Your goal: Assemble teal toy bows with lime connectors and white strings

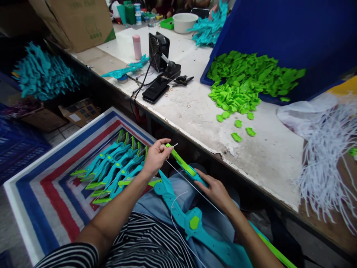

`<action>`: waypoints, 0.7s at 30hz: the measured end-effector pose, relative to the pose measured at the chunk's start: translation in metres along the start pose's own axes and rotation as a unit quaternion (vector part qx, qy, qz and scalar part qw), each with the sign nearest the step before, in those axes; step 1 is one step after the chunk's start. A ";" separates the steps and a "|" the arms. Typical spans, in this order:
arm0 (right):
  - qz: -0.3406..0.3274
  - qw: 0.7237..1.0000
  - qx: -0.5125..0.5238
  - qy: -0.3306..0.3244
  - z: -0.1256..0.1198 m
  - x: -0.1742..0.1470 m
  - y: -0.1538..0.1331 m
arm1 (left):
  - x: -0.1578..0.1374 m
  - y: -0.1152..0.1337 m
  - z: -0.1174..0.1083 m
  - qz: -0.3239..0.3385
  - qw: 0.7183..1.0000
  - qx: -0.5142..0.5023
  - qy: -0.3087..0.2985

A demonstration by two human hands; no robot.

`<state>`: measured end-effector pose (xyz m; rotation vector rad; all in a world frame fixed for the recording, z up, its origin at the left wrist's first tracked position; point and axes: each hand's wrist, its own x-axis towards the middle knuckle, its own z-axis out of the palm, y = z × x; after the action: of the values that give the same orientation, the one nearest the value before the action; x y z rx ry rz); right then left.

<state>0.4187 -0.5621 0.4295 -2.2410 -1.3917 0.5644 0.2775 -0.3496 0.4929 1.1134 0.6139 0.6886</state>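
Observation:
My left hand (157, 156) is closed in a pinch at the tip of a green bow limb (182, 162), with the knotted end of a white string (192, 184) sticking out past the fingers. The string runs slanting down to the right under my right forearm. My right hand (214, 189) is wrapped round the teal part of this same toy bow. Across my lap lies another toy bow (192, 222), teal with a green pentagon, and a loose white string curves over it.
A striped-lined tray (52, 182) at left holds several finished-looking bows (111, 163). On the table (195, 123) are green pieces (237, 93) spilling from a blue bin (279, 33), a fan (158, 52), a phone (155, 89) and a bundle of white strings (329, 160).

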 end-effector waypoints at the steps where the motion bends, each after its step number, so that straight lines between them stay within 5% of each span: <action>1: -0.013 0.999 -0.028 0.018 0.001 -0.001 -0.001 | 0.000 0.002 -0.001 -0.011 1.000 -0.005 -0.007; 5: -0.075 0.982 -0.100 0.142 -0.008 0.011 -0.026 | -0.002 0.002 -0.006 -0.021 1.000 -0.002 0.000; 8: -0.126 0.970 -0.028 0.205 -0.022 0.043 -0.063 | -0.005 0.000 -0.009 -0.021 1.000 -0.001 -0.004; 14: -0.204 0.963 0.123 0.124 -0.033 0.110 -0.107 | -0.008 0.000 -0.013 -0.031 0.999 -0.007 -0.012; 21: -0.220 0.964 0.126 0.076 -0.030 0.112 -0.102 | -0.009 0.001 -0.014 -0.047 0.999 -0.017 0.000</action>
<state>0.4068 -0.4250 0.4991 -1.6674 -1.5719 0.3800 0.2613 -0.3478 0.4902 1.0465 0.6482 0.6163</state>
